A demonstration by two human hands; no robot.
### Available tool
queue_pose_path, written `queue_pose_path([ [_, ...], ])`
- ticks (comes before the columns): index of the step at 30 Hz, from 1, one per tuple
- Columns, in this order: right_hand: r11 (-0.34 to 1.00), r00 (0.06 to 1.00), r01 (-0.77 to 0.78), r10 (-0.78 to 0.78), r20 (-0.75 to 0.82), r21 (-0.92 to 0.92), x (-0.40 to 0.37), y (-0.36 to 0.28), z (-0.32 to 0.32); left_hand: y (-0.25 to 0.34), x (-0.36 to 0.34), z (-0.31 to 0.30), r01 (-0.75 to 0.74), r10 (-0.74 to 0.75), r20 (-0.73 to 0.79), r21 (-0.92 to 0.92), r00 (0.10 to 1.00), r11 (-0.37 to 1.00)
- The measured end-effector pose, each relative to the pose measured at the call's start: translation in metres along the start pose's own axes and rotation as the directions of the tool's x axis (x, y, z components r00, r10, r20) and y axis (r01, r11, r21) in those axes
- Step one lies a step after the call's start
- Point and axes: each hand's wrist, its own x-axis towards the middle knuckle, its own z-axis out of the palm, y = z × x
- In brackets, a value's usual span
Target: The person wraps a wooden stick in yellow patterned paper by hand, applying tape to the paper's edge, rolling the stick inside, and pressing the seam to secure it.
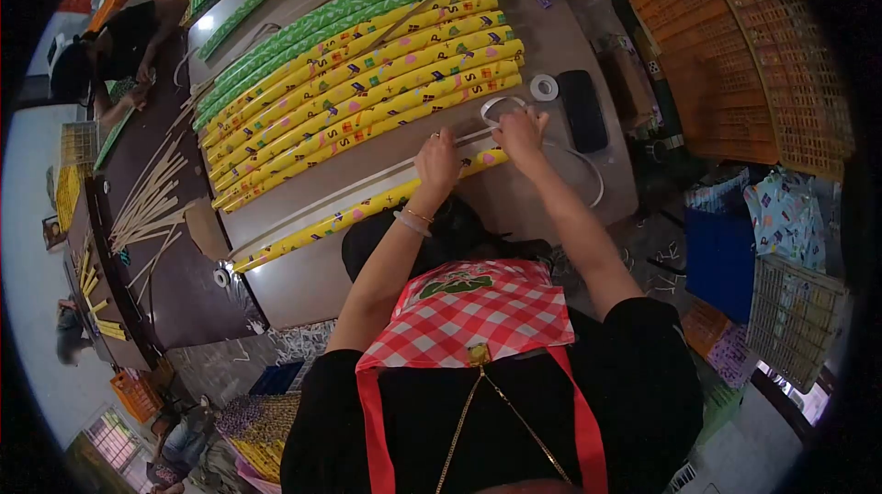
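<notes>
A yellow patterned roll [340, 226] lies slantwise along the near side of the table, with a thin pale strip [326, 198] running beside its far edge. My left hand [438, 161] is closed, fingertips pinched at the strip just above the roll. Further right, my right hand [521, 134] is closed near the roll's right end, holding a white tape [492, 111] that curls up in a loop. Part of the tape trails in a curve to the right of the hand. Several yellow rolls [367, 99] lie side by side beyond my hands, with green rolls [349, 21] behind them.
Right of the rolls are a tape roll [544, 87] and a dark phone-like object [582, 111]. Thin sticks [152, 200] lie on the dark table at left, near another tape roll [220, 277]. A person [115, 53] works at upper left. Orange crates [707, 62] stand at right.
</notes>
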Motion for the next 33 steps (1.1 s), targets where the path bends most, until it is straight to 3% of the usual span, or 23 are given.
queue_pose_path([
  [3, 1.0, 1.0, 0.002, -0.002, -0.014, 0.0, 0.0, 0.0, 0.0, -0.005, -0.004, 0.001, 0.061, -0.061, 0.014, -0.008, 0.998, 0.998],
  [5, 1.0, 1.0, -0.004, 0.004, -0.025, 0.012, 0.0, -0.001, -0.002, -0.01, -0.009, -0.004, 0.054, -0.056, -0.004, -0.199, 0.998, 0.979],
  [6, 1.0, 1.0, -0.006, 0.006, -0.02, 0.0, 0.001, -0.002, 0.001, -0.016, -0.012, -0.005, 0.053, -0.055, -0.01, -0.193, 0.998, 0.98],
  [8, 1.0, 1.0, -0.01, 0.01, -0.019, -0.011, 0.003, -0.002, 0.004, -0.024, -0.016, -0.005, 0.103, -0.164, -0.093, -0.465, 0.982, 0.879],
  [9, 1.0, 1.0, -0.023, 0.024, 0.019, -0.012, 0.005, -0.001, 0.01, -0.038, -0.015, 0.001, 0.034, -0.16, -0.177, -0.563, 0.971, 0.826],
  [11, 0.999, 0.998, -0.039, 0.039, 0.05, -0.011, 0.005, 0.0, 0.012, -0.04, -0.019, -0.02, 0.101, -0.255, -0.26, -0.489, 0.931, 0.867],
  [13, 1.0, 0.999, -0.025, 0.025, 0.03, -0.012, 0.004, -0.001, 0.005, -0.036, -0.022, -0.035, 0.128, -0.245, -0.233, -0.424, 0.941, 0.896],
  [15, 0.999, 0.999, -0.023, 0.024, 0.034, -0.025, 0.007, 0.001, 0.012, -0.03, -0.023, -0.037, -0.107, 0.054, -0.232, -0.225, 0.971, 0.968],
  [16, 0.999, 0.999, -0.021, 0.023, 0.049, -0.041, 0.01, 0.001, 0.016, -0.024, -0.022, -0.03, -0.096, 0.065, -0.18, -0.169, 0.982, 0.981],
  [18, 0.998, 0.996, -0.031, 0.035, 0.086, -0.051, 0.012, 0.001, 0.012, -0.019, -0.019, -0.009, -0.239, 0.223, -0.107, -0.168, 0.969, 0.956],
  [20, 0.997, 0.991, -0.049, 0.056, 0.118, -0.065, 0.011, 0.001, 0.009, 0.004, -0.018, -0.006, -0.267, 0.25, -0.122, -0.162, 0.961, 0.95],
  [22, 0.997, 0.992, -0.046, 0.053, 0.116, -0.067, 0.011, 0.001, 0.01, 0.02, -0.016, -0.005, -0.323, 0.324, -0.019, -0.153, 0.946, 0.934],
  [23, 0.997, 0.991, -0.049, 0.056, 0.12, -0.067, 0.012, 0.001, 0.014, 0.028, -0.014, -0.005, -0.293, 0.3, 0.053, -0.11, 0.952, 0.95],
  [26, 0.999, 0.993, -0.002, 0.007, 0.12, -0.04, 0.013, 0.004, 0.008, 0.035, -0.016, 0.005, -0.357, 0.358, 0.002, -0.056, 0.934, 0.932],
  [28, 1.0, 0.994, 0.008, -0.005, 0.105, -0.028, 0.013, 0.005, 0.006, 0.035, -0.013, 0.013, -0.323, 0.325, 0.02, -0.067, 0.946, 0.944],
  [30, 0.999, 0.994, 0.041, -0.044, 0.101, 0.027, 0.012, 0.007, 0.008, 0.033, -0.016, 0.01, -0.28, 0.289, 0.125, -0.084, 0.949, 0.956],
  [31, 0.999, 0.992, 0.044, -0.047, 0.117, 0.032, 0.01, 0.009, 0.009, 0.033, -0.015, 0.007, -0.37, 0.374, 0.082, -0.056, 0.924, 0.927],
  [33, 0.998, 0.997, 0.041, -0.044, 0.062, 0.055, 0.009, 0.01, 0.01, 0.037, -0.016, 0.002, -0.329, 0.333, 0.142, -0.049, 0.932, 0.943],
])
